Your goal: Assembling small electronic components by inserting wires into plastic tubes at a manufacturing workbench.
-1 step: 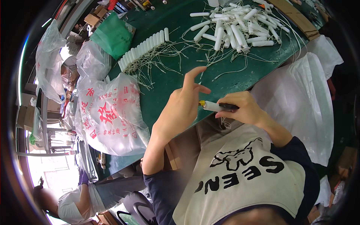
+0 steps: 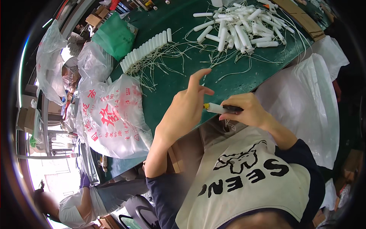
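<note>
My right hand (image 2: 248, 110) is closed round a white tube (image 2: 216, 108) with a yellow tip, held level at the table's near edge. A black piece (image 2: 233, 109) lies along the tube under those fingers; its kind I cannot make out. Thin white wire (image 2: 230, 124) hangs beneath the hand. At the tube's yellow end is my left hand (image 2: 182, 108), back upward, two fingers stretched out and apart; its other fingers are hidden. Whether it touches the yellow tip I cannot tell. Beyond, a row of white tubes (image 2: 146, 49) with wires lies on the green table (image 2: 179, 80).
A heap of wired white tubes (image 2: 244, 32) lies at the far right, beside a cardboard strip (image 2: 301, 19). A printed white plastic bag (image 2: 114, 118) and a green bag (image 2: 115, 33) stand left. White sheeting (image 2: 305, 103) hangs on the right. Another person (image 2: 76, 206) is at lower left.
My left hand has shifted very slightly to the right, and less of the tube's yellow tip shows. My right hand keeps its place.
</note>
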### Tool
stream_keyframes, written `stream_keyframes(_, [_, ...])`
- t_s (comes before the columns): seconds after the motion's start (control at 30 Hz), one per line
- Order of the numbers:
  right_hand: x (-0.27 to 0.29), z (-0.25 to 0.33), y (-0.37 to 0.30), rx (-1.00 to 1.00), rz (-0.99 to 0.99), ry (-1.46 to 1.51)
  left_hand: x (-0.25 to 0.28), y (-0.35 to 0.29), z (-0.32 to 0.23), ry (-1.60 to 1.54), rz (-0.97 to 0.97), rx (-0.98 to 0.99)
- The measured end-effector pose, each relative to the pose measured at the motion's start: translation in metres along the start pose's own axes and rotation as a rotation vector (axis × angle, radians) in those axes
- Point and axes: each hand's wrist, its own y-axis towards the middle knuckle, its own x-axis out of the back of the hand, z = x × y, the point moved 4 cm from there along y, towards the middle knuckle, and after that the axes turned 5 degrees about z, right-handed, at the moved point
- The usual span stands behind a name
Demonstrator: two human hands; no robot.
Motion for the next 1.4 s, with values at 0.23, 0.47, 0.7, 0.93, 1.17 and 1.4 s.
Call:
stream_keyframes(0.23, [-0.007,-0.004,-0.002,0.061,-0.052,-0.032,-0.009,0.004,-0.003,0.078,0.028,-0.010])
stream_keyframes(0.47, [-0.001,-0.011,-0.009,-0.041,-0.110,0.011,0.004,-0.009,0.078,0.445,-0.078,0.108])
stream_keyframes(0.7, [0.000,-0.008,-0.007,-0.066,-0.074,0.006,-0.003,-0.012,0.102,0.443,-0.020,0.236])
stream_keyframes(0.93, [0.001,-0.013,-0.007,-0.071,-0.085,-0.004,0.001,-0.005,0.074,-0.338,-0.045,0.284])
stream_keyframes(1.17, [0.002,-0.011,-0.008,-0.057,-0.155,0.003,-0.024,-0.005,0.048,-0.850,0.029,0.380])
stream_keyframes(1.4, [0.004,-0.012,-0.009,-0.002,-0.202,-0.073,-0.032,-0.003,0.052,-0.828,0.119,0.474])
